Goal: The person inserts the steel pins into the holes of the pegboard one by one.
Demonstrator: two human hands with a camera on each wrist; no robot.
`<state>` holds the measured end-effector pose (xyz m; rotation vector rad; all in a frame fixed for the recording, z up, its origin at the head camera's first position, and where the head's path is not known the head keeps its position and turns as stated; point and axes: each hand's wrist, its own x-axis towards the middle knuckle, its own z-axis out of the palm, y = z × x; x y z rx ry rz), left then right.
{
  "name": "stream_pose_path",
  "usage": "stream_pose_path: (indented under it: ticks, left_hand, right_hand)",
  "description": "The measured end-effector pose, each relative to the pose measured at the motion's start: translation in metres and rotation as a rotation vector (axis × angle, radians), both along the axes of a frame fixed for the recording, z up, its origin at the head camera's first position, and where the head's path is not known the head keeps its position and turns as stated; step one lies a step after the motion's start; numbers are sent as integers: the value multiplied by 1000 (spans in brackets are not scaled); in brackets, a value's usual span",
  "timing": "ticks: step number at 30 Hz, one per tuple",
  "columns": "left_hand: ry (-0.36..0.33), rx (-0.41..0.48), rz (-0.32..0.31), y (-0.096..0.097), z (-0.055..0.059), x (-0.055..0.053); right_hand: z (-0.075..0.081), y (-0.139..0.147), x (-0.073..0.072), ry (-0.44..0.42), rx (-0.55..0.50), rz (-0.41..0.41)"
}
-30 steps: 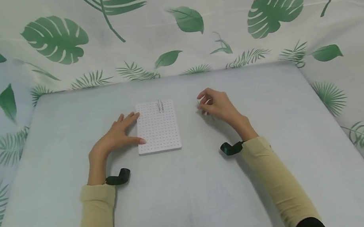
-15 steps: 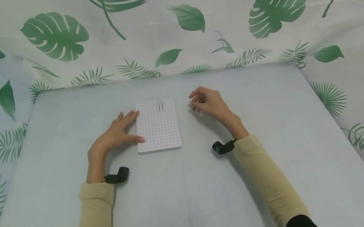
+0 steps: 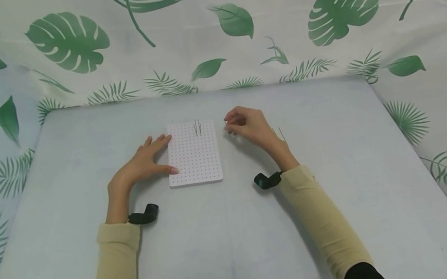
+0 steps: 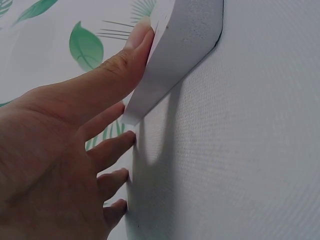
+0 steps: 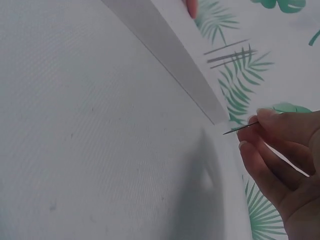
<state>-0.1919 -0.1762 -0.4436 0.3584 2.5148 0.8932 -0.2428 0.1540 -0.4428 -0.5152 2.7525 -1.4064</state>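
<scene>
A white board (image 3: 195,173) dotted with a grid of small holes lies on the table. Several thin needles (image 3: 197,128) stand upright near its far edge. My left hand (image 3: 141,165) is spread at the board's left side; its thumb presses on the board's top, and the index fingertip touches near the far left corner. Just right of the board, above the table, my right hand (image 3: 250,127) pinches a needle (image 5: 240,128) between thumb and index finger. In the right wrist view the needle's tip points toward the board's edge, apart from it.
More thin needles (image 3: 282,134) show beside the right wrist, partly hidden by it. White cloth covers the table (image 3: 206,251), and a leaf-printed curtain (image 3: 206,38) hangs behind and at the sides. A dark camera mount sits on each wrist.
My right hand has moved left toward the board with the needle pinched in it, uncovering needles behind the wrist. The left hand and the board stay in place.
</scene>
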Motion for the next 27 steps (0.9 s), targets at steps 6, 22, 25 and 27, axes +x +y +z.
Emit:
stream_pose_path:
  ticks: [6,22,25,27]
  left_hand:
    - [6,-2,-5,0,1,0]
    - [17,-3,-6,0,-1,0]
    - [12,0,-5,0,1,1]
    - [9,3,-5,0,1,1]
  right_hand:
    - [1,-6,-1,-3,-6,11]
    - [8,-21,1,-3,-22,44]
    - [9,-24,1,-4,-43,49]
    - [10,-26,1,-9,-51,50]
